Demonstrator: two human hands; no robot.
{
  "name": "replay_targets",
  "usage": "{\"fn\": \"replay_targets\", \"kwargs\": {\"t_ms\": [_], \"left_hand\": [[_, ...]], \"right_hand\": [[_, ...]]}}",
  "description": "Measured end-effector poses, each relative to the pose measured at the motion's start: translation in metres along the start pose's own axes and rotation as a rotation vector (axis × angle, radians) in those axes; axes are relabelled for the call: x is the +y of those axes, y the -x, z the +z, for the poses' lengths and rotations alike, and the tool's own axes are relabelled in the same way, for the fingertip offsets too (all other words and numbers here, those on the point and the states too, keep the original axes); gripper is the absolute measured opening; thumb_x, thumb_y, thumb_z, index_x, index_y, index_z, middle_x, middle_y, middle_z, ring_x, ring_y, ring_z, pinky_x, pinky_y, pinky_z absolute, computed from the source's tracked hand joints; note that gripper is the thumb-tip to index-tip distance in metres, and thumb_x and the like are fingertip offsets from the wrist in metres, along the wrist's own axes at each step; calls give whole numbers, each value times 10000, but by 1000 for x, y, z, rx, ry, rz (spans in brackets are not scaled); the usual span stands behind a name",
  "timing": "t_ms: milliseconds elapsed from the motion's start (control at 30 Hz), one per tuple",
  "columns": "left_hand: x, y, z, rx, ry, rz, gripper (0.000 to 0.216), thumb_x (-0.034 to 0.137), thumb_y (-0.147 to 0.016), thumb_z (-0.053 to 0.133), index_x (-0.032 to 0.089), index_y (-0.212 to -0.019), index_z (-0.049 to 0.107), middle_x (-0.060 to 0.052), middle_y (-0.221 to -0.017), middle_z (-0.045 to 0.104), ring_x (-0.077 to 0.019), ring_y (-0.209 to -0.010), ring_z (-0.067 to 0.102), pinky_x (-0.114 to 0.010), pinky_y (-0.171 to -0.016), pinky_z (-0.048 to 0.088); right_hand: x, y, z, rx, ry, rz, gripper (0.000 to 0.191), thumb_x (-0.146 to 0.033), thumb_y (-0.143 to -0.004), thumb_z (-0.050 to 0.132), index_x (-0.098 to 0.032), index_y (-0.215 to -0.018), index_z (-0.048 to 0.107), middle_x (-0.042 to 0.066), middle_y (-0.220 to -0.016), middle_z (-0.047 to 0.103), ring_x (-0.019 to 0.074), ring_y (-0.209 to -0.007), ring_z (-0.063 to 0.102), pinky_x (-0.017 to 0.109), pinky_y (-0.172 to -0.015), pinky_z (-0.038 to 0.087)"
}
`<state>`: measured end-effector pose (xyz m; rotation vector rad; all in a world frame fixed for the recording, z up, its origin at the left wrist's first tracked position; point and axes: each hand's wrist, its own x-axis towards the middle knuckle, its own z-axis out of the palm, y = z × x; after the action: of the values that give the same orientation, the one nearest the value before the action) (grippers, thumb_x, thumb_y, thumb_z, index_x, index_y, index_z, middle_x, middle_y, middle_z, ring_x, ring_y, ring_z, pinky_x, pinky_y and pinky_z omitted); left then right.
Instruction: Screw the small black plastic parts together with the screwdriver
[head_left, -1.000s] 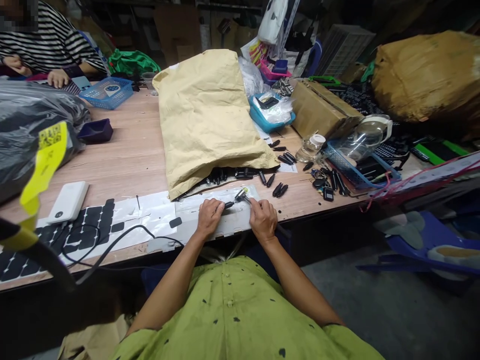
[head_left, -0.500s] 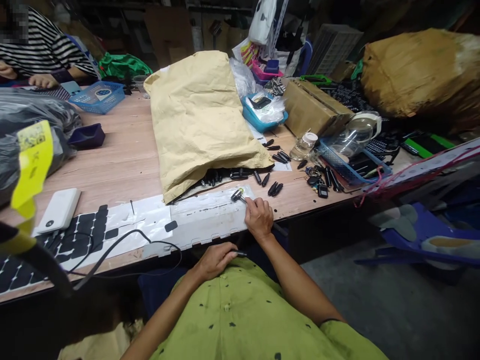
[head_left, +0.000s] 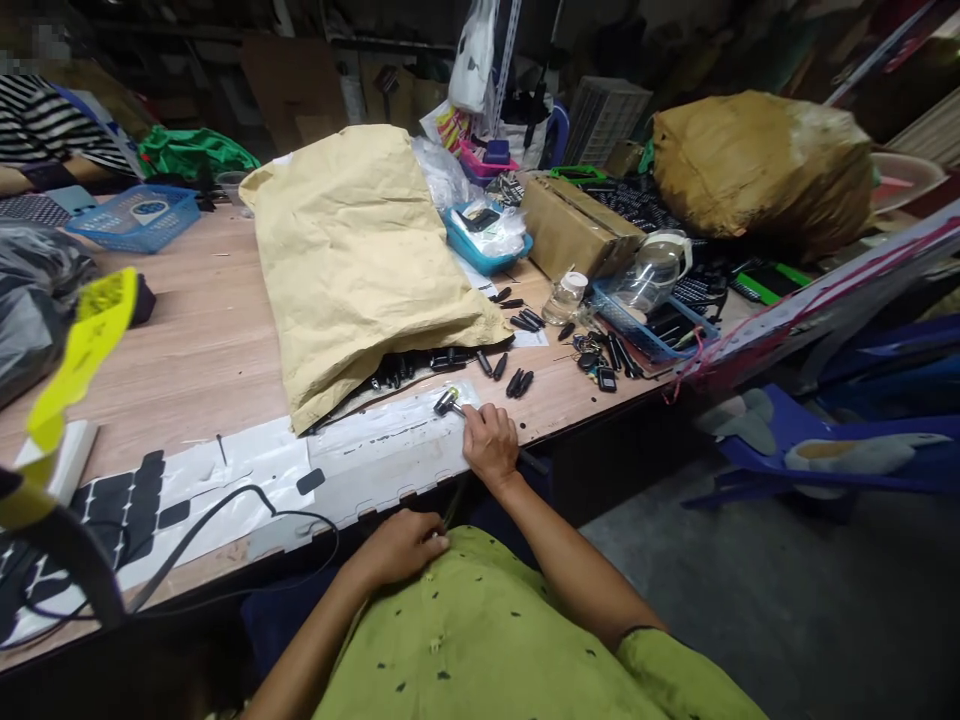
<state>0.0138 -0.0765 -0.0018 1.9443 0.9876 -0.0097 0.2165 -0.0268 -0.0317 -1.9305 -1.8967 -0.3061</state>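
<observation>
Head view: small tool [head_left: 448, 402] juts beyond gripping right hand [head_left: 489, 443]; left hand [head_left: 401, 545] unclear.

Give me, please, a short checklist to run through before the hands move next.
1. Right hand grips the small tool: ok, its head is at the white sheet.
2. Left hand up on the table: not ok, it lies at the green shirt, below the edge.
3. Left hand holds a part: cannot tell.
4. Black parts close to the right hand: ok, they lie at the paper bag's mouth.
5. Black cable apart from the right hand: ok.
</observation>
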Motion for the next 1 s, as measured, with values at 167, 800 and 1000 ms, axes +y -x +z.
{"fn": "replay_targets", "kwargs": {"t_ms": [167,800,1000], "left_hand": [[75,-46,-56,135,-15,298,319,457,-961,490,221,-906,697,-7,-759,676,-167,-682,607,-268,-658,459],[40,-220,-94,293,-491,377,319,253,-961,487,290,-1195,702,-64,-1413,606,-261,-1350,480,-460,-1173,323],[15,-195,-100,388,-462,361,304,222,-918,532,309,-1128,734,-54,-1342,659,-267,-1344,490,-484,-1186,299]], "right_hand": [[-3,-1,9,-72,-36,50,297,-186,-910,543,-231,-1163,691,92,-924,615,250,-898,520,352,-766,403],[-9,0,3,-24,27,8,248,-216,-908,526,-229,-1084,702,91,-893,578,242,-853,457,343,-708,338],[-6,0,-2,-11,6,-37,279,-220,-934,516,-243,-1131,712,84,-891,595,235,-854,466,339,-723,330]]}}
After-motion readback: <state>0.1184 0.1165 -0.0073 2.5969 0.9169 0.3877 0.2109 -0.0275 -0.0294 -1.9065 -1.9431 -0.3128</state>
